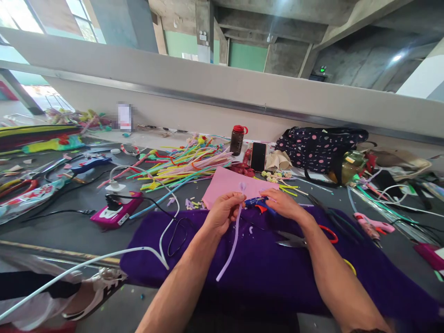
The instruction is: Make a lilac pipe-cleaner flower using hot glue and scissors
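Lying at the left of the dark grey surface (65, 231), a pale pouch with red patterning (29, 203) sits near a blue-handled tool (92, 164). Next comes a magenta and white power strip (118, 211) with a white plug and a black plug in it, and behind it, farther right, a loose heap of fuzzy craft stems (190, 166) in yellow, pink, green and other colours. A deep purple cloth (149, 268) covers the near edge. Over it, the left hand (227, 208) pinches a slender lilac stem (233, 247) between thumb and fingers; its looped top stands above the fingertips, and its long tail hangs down over the cloth. Behind the hands lies a flat pink sheet (222, 185), with a brown bottle with a red lid (237, 142) and a black-screened phone (258, 157) beyond. The right hand (282, 203), close to the left but apart from it, is closed on a small blue tool with an orange-red part (252, 201). Metal scissors with red handles (293, 241) lie beneath the right forearm, and farther right rests a pink glue gun (369, 225).
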Motion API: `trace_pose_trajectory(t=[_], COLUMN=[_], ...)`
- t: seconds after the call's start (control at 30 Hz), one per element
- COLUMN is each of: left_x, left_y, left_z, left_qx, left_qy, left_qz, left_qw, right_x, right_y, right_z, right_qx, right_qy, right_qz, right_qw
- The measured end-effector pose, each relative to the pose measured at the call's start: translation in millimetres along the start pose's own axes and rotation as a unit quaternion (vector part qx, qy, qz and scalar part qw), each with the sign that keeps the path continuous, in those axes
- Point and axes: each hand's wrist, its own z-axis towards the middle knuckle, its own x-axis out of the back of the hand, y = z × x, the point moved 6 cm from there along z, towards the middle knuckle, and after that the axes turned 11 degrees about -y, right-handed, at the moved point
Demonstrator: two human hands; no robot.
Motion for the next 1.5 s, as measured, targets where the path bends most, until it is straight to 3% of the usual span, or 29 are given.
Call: trace_pose_trajectory(t=[0.27, 0.5, 0.8, 1.03, 1.27, 1.33, 1.4, 1.5], left_x=[0.8, 1.8, 1.8, 1.5, 3.1, 2.7, 2.6, 2.9], left_y=[-1, -2, -3, 0, 1, 1, 0, 0], left_z=[0, 1, 1, 0, -2, -2, -2, -2], left_qx=[0.009, 0.004, 0.002, -0.001, -0.011, -0.010, -0.015, -0.027], left_qy=[0.002, 0.002, -0.001, 0.005, 0.010, 0.005, 0.000, -0.006], left_qz=[-0.008, -0.010, 0.001, 0.003, -0.016, -0.026, -0.036, -0.053], left_qw=[1.000, 1.000, 1.000, 1.000, 1.000, 1.000, 0.999, 0.998], right_x=[-2, 10, -14, -2, 19, 25, 30, 37], right_y=[4, 20, 11, 19, 0, -14, -25, -34], right_z=[1, -9, -5, -10, -17, -21, -26, -35], right_qx=[-0.016, -0.161, -0.210, -0.165, -0.086, -0.045, 0.004, 0.035], right_qy=[-0.013, 0.011, -0.019, 0.010, 0.100, 0.106, 0.108, 0.127], right_qz=[-0.006, -0.022, 0.033, 0.181, 0.352, 0.400, 0.480, 0.533], right_qw=[1.000, 0.987, 0.977, 0.970, 0.927, 0.909, 0.871, 0.836])
